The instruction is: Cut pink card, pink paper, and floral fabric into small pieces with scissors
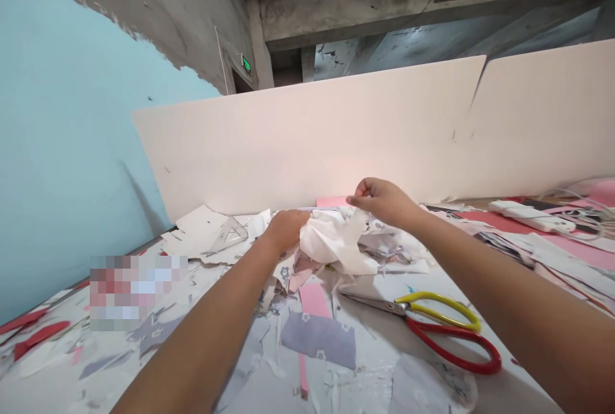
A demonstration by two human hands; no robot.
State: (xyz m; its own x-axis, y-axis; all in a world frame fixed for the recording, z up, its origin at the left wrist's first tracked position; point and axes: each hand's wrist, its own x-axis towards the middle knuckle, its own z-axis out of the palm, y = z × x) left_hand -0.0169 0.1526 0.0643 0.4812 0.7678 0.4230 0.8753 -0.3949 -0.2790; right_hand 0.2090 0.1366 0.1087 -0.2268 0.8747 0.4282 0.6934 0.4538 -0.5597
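Grip: The left hand (pixel 287 231) closes over a crumpled white cloth (pixel 331 244); the right hand (pixel 382 202) pinches its upper edge.
Cloth: Centre of the frame, bunched on a heap of printed fabric offcuts (pixel 389 241).
Around: Red-and-yellow-handled scissors (pixel 432 331) lie open just below the right hand; a clear plastic set square (pixel 228 234) sits upper left of the heap; a white power strip (pixel 531 216) lies at right.
Surface: A worktable (pixel 369 395) strewn with lilac floral scraps (pixel 319 339) and pink strips (pixel 314 300).
Room: A pale partition board (pixel 307 145) backs the table, beside a blue wall (pixel 62 145); a green exit sign (pixel 246 65) glows under bare concrete beams (pixel 346 10).
Materials: Soft, creased cotton-like cloth; steel blades; glossy looped handles.
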